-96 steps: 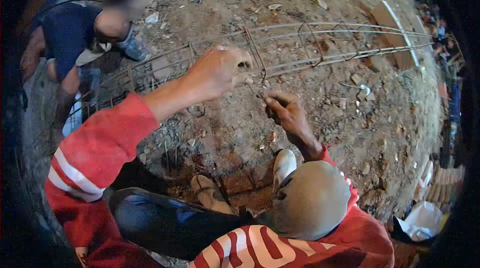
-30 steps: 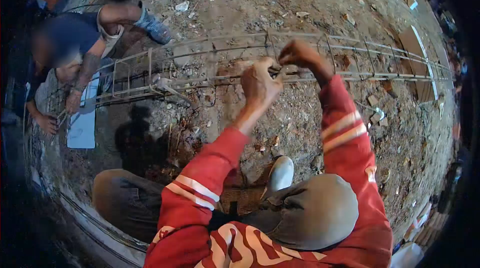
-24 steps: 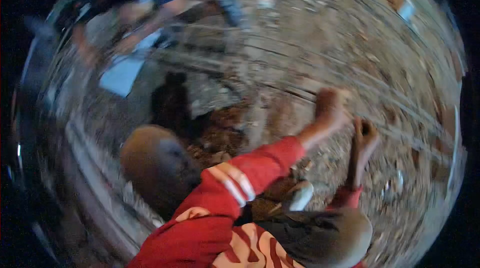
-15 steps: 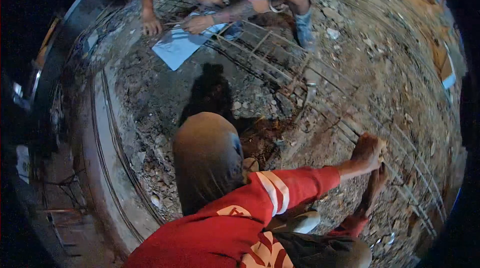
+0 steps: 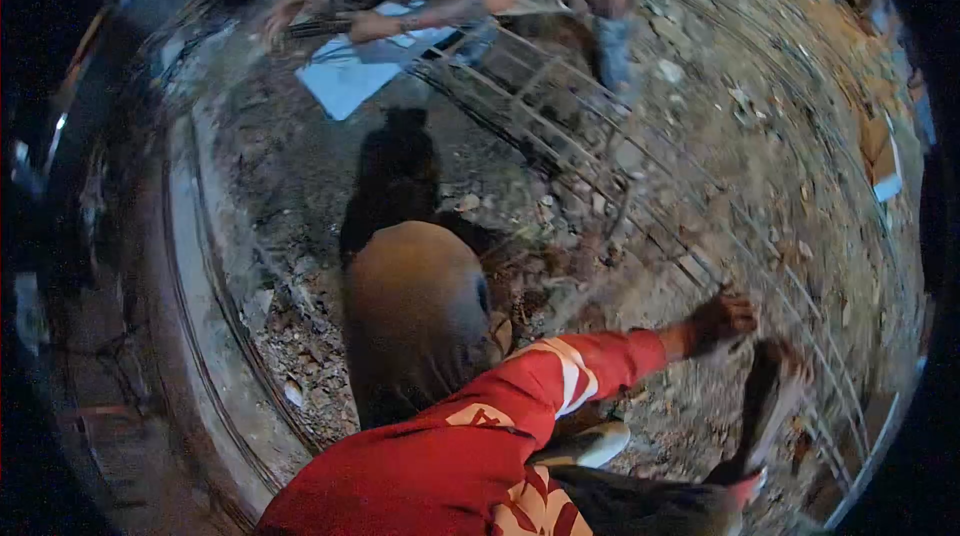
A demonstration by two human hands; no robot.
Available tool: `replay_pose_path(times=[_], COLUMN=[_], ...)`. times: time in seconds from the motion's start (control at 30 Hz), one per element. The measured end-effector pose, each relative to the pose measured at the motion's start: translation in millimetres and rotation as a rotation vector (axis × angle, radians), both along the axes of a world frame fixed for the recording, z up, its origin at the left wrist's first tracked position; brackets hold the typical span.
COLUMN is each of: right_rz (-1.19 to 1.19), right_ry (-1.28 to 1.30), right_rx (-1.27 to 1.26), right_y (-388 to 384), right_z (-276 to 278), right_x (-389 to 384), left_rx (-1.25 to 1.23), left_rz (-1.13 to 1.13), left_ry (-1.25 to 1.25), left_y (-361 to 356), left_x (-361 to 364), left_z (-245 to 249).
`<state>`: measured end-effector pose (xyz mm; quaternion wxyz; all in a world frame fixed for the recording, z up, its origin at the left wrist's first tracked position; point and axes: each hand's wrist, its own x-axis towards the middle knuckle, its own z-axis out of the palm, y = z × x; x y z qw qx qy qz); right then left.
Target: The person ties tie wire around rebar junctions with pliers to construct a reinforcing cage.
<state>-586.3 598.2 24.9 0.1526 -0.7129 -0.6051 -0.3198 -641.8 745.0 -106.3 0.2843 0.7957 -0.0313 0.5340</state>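
Observation:
A long rebar cage (image 5: 640,186) lies slanted across the rubble ground, from the top centre down to the lower right. My left hand (image 5: 720,321), at the end of a red sleeve with white stripes, is curled at a near bar of the cage. Just right of it and lower is my right hand (image 5: 775,386), raised beside the cage and smeared by motion; what it holds does not show. My bent knee (image 5: 415,316) in grey-brown trousers fills the middle, with my pale shoe (image 5: 590,446) below it.
Another person crouches at the cage's far end, their hands (image 5: 370,26) over a pale blue sheet (image 5: 345,81) on the ground. A concrete kerb (image 5: 200,286) curves along the left. Stones and debris cover the dirt; cardboard pieces (image 5: 880,161) lie at the right.
The view has swung left, so the cage now runs slanted and the other person is at the top. Both my hands stayed at the cage; the right one has moved a little right.

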Motion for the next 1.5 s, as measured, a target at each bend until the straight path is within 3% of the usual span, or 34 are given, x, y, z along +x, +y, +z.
replay_pose_path(times=[0.03,0.07,0.1,0.13,0.17,0.2,0.23,0.3,0.37,0.43,0.5,0.53,0.57,0.63,0.67,0.73,0.83,0.9,1.0,1.03,1.07,1.1,1.13,1.17,1.23,1.27,1.3,1.37,1.43,1.5], right_rz=[0.015,0.003,-0.072,-0.006,0.075,-0.116,-0.406,-0.47,-0.348,-0.453,-0.456,-0.518,-0.517,-0.356,-0.355,-0.576,-0.639,-0.553,-0.334,-0.333,-0.1,0.175,0.351,0.355,-0.292,-0.452,-0.447,-0.328,-0.3,-0.066], right_ry=[0.013,0.036,0.175,0.479,0.509,0.719,0.796,0.853,1.058,1.201,1.099,1.227,1.258,1.023,1.021,0.936,0.936,1.035,2.282,2.29,2.582,2.848,2.88,2.885,2.304,1.937,1.935,1.605,1.556,1.437], right_rx=[-0.15,-0.308,-0.379,-0.32,-0.266,-0.311,-0.309,-0.105,0.306,0.31,0.088,-0.177,-0.218,0.153,0.149,-0.101,-0.112,-0.012,0.567,0.56,0.671,0.787,0.639,0.641,0.399,0.362,0.352,0.384,0.363,0.271], right_y=[14.4,28.7,40.5,46.3,43.4,38.0,26.8,-19.5,-50.9,-16.8,-8.8,-11.6,-8.0,3.7,10.6,24.2,38.3,35.7,33.1,30.1,27.3,23.9,15.9,14.6,10.7,7.8,5.1,-1.4,8.2,22.3], right_z=[5.1,28.3,50.0,52.8,45.9,53.5,41.8,-19.4,-102.3,-59.4,-59.2,-45.7,-27.9,-22.4,-14.0,0.9,-6.7,-30.7,-36.8,-40.3,-46.2,-52.7,-60.2,-52.7,-21.4,-14.0,-13.5,-11.4,28.1,56.3], right_x=[18.8,21.7,13.1,29.5,51.3,48.2,54.1,55.2,8.2,-77.4,-72.3,-57.3,-49.8,-35.0,-28.0,-20.8,-20.6,-22.2,-26.0,-24.4,-22.9,-19.8,-13.7,-17.9,-29.9,-34.8,-33.1,-25.8,-30.9,-34.5], left_rx=[-0.068,-0.155,-0.181,-0.293,-0.253,-0.383,-0.279,-0.291,-0.255,-0.221,-0.376,-0.315,-0.234,-0.309,-0.314,-0.288,-0.367,-0.182,0.228,0.145,0.062,-0.023,-0.029,-0.036,-0.102,-0.177,-0.185,-0.168,-0.194,-0.213], left_rz=[-0.037,-0.006,0.062,0.259,0.199,0.001,0.082,0.146,0.146,0.151,0.06,0.103,0.11,-0.043,-0.042,-0.268,-0.275,0.24,0.896,0.947,0.832,0.872,0.825,0.775,0.745,0.713,0.72,0.831,0.823,0.815], left_ry=[0.21,0.232,0.017,0.293,0.297,0.096,0.101,0.283,0.236,0.421,0.551,0.619,0.699,0.802,0.8,0.66,0.671,0.689,0.611,0.765,0.935,1.089,1.076,1.068,1.092,1.111,1.109,1.058,0.961,0.863], left_y=[-5.1,-8.1,-12.6,-17.6,-13.6,-7.3,-6.3,-7.4,-5.6,-1.9,1.3,5.9,11.2,20.6,26.5,38.7,52.0,64.9,109.8,124.8,157.4,159.4,171.5,182.1,189.6,190.7,188.7,184.0,197.7,199.6], left_x=[-4.1,0.6,14.9,2.3,4.8,-12.5,-14.3,-11.2,-15.4,-22.8,-21.1,-20.4,-23.4,-27.0,-26.8,-27.4,-33.4,-48.9,-90.8,-105.3,-122.3,-132.5,-144.9,-155.6,-160.5,-161.9,-162.5,-160.5,-166.7,-169.9], left_z=[2.5,0.2,-22.1,10.0,9.0,44.8,51.9,59.4,71.0,81.3,84.6,88.0,99.9,109.6,108.3,104.1,122.8,153.3,161.3,163.6,153.0,161.6,152.8,143.4,152.5,156.6,158.6,162.2,153.1,161.5])
